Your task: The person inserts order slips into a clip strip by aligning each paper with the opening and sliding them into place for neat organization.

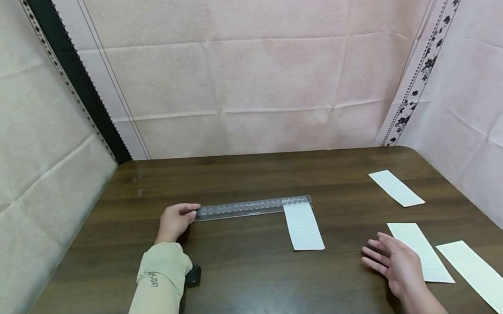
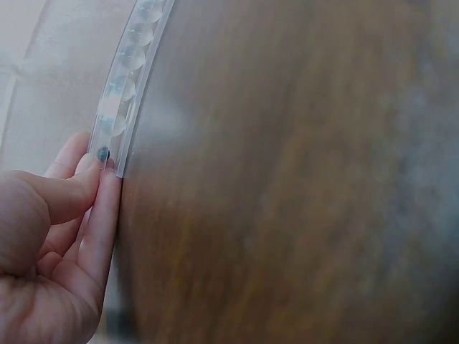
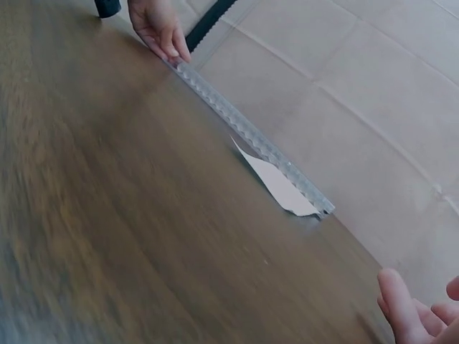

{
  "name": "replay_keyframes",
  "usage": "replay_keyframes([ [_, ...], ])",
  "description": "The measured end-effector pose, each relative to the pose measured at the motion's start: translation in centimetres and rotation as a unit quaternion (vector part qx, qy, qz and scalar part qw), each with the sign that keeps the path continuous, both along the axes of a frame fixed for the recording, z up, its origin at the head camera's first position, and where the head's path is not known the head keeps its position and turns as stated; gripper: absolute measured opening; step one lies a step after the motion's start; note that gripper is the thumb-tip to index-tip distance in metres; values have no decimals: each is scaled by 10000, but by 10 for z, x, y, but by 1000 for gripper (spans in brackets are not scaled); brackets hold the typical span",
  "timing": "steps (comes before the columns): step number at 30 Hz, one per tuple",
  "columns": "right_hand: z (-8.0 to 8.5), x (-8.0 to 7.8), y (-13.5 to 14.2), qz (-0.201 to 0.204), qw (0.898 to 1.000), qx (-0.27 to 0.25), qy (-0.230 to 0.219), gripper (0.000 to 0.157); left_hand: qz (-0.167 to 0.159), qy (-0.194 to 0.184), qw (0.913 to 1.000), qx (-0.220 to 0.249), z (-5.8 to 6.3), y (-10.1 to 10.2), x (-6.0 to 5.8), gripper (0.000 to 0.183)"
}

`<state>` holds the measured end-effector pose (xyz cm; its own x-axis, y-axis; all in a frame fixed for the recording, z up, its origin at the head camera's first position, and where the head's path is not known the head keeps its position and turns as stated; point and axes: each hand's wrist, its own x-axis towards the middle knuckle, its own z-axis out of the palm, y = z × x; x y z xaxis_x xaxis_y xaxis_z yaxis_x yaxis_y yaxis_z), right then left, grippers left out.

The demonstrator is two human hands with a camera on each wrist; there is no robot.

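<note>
Your left hand [image 1: 174, 221] pinches clear ruler [image 1: 253, 207] at its 9 o'clock end, table [image 1: 253, 298] centre; long axis runs 9 to 3 o'clock, far end pressing top edge of paper strip [image 1: 303, 226]. Right hand [image 1: 397, 265] open, fingers spread, beside strip [image 1: 420, 251] at 4 o'clock. Risk: one-end grip lets ruler pivot, skewing paper beneath

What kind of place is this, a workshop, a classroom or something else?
Probably a makeshift recording booth, not a workshop: pale creased cloth hangs on three sides of a dark wooden table that holds only a clear ruler and paper strips.
</note>
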<state>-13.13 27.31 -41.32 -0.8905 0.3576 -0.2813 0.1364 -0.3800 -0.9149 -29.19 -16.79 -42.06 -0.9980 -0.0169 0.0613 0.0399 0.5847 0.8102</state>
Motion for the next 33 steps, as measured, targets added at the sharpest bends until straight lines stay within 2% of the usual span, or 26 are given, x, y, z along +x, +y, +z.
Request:
replay_keyframes([
  [9,-2,7,14,-333,9985,-424,89,15,-45,19,10000,54,1,1,1,23],
  [19,-2,11,28,-794,9952,-547,192,12,-74,105,9999,15,-2,0,-1,22],
  [29,-1,19,39,-1428,9831,-958,626,10,-40,45,10000,79,-4,0,-2,21],
  [33,0,21,46,-1930,9726,-965,862,15,-39,30,10000,83,-2,0,0,21],
])
